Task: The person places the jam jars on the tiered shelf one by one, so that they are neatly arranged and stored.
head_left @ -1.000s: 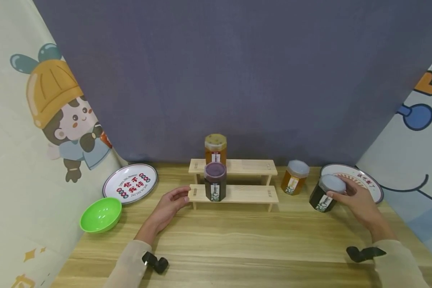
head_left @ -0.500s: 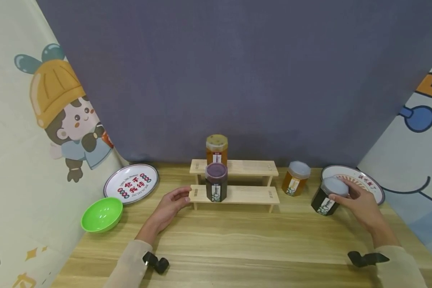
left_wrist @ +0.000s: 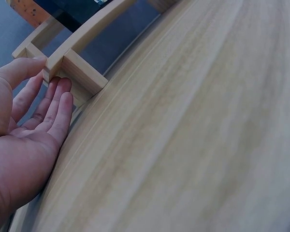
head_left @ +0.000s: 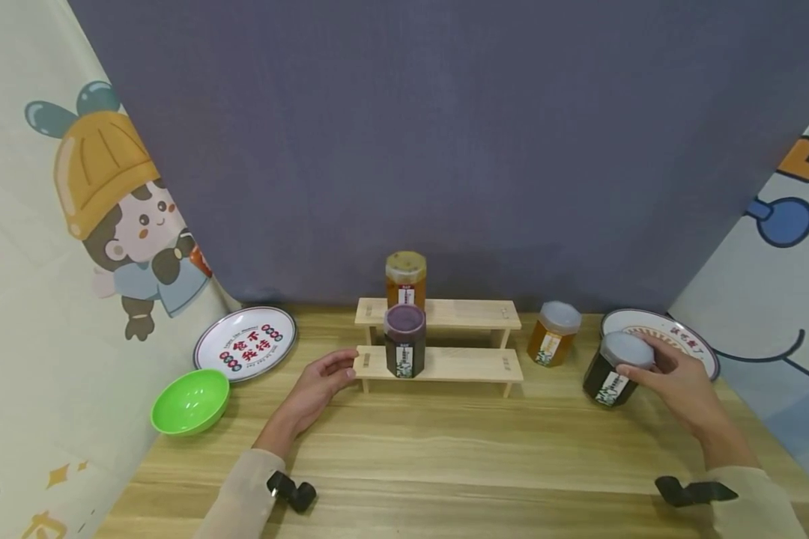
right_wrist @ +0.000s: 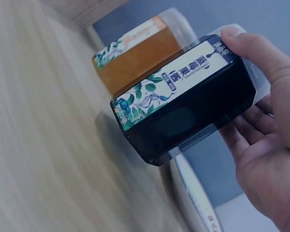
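My right hand point(head_left: 681, 378) holds a jar of dark jam point(head_left: 605, 380) near its pale lid, thumb on the front and fingers behind. In the right wrist view this blueberry jam jar point(right_wrist: 183, 101) shows its label, and a shadow lies under its base. At the left end of the two-step wooden shelf point(head_left: 468, 364), my left hand point(head_left: 320, 385) grips the lower plank. The left wrist view has the thumb at the plank's corner and the fingertips below it. A purple-lidded dark jar point(head_left: 404, 340) stands on the lower step, and an amber jar point(head_left: 405, 275) on the upper.
Another amber jar point(head_left: 554, 334) stands on the table between the shelf and my right hand. A patterned plate point(head_left: 704, 359) lies behind that hand. At the left are a white plate point(head_left: 246, 344) and a green bowl point(head_left: 190, 403). A dark cloth point(head_left: 445, 150) hangs behind everything.
My right hand has shifted slightly right and toward me with the dark jam jar. The left hand stays at the shelf's end.
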A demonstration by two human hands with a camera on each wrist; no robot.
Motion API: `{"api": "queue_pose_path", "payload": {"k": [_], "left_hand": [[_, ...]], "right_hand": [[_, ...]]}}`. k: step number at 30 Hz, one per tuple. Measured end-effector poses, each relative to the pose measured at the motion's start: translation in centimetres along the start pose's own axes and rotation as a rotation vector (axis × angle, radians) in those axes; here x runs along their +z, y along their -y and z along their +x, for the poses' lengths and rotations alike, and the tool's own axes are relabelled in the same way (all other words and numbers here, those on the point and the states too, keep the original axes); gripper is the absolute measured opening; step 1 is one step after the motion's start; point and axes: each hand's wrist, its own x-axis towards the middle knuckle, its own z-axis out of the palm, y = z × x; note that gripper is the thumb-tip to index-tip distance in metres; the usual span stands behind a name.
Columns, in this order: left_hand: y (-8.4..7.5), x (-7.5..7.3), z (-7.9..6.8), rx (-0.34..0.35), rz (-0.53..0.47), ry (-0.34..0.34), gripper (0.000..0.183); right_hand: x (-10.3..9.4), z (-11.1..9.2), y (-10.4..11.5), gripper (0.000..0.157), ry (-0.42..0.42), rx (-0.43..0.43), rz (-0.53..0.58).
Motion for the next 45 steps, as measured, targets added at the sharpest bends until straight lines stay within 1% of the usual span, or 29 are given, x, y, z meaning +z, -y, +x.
{"api": "queue_pose_path", "payload": {"k": [2,5,8,12,15,19,22,25,26,31,38,45], "left_hand": [[0.1,0.0,0.0,-0.004,-0.005,-0.001,0.049],[0.1,0.0,0.0,-0.011,-0.002,-0.002,0.049],[0.2,0.0,0.0,-0.011,-0.002,-0.001,0.049],[0.1,-0.1,-0.1,-0.005,-0.004,-0.002,0.05],[0.1,-0.1,0.0,-0.005,-0.003,-0.001,0.05],[0.1,0.0,0.1,-0.008,-0.006,-0.004,0.049],[0.1,0.0,0.2,-0.003,-0.009,-0.003,0.049],[0.1,0.0,0.2,0.002,-0.01,0.0,0.049],[0.1,0.0,0.2,0.003,-0.009,0.002,0.049],[0.0,0.0,0.0,-0.004,-0.008,-0.002,0.05],[0.1,-0.1,0.1,-0.014,-0.007,-0.001,0.05],[0.2,-0.1,0.1,-0.011,-0.01,-0.001,0.05]], "right_hand": [[-0.1,-0.1,0.4,0.071,-0.003,-0.024,0.028],[-0.1,-0.2,1.1,0.065,-0.003,-0.065,0.096],[-0.1,-0.2,1.9,0.062,0.009,-0.095,0.167],[-0.1,-0.1,3.0,0.061,0.019,-0.109,0.199],[0.0,-0.1,3.6,0.061,0.034,-0.113,0.278],[0.1,-0.2,4.7,0.061,0.047,-0.117,0.352],[0.2,-0.2,5.6,0.061,0.056,-0.134,0.399],[0.5,-0.3,6.4,0.059,0.083,-0.158,0.5],[0.6,-0.3,6.7,0.059,0.086,-0.164,0.511],[1.0,-0.2,8.2,0.058,0.085,-0.167,0.48],[1.6,0.1,10.0,0.062,0.092,-0.171,0.451],[2.8,1.2,12.1,0.061,0.087,-0.153,0.408]]}}
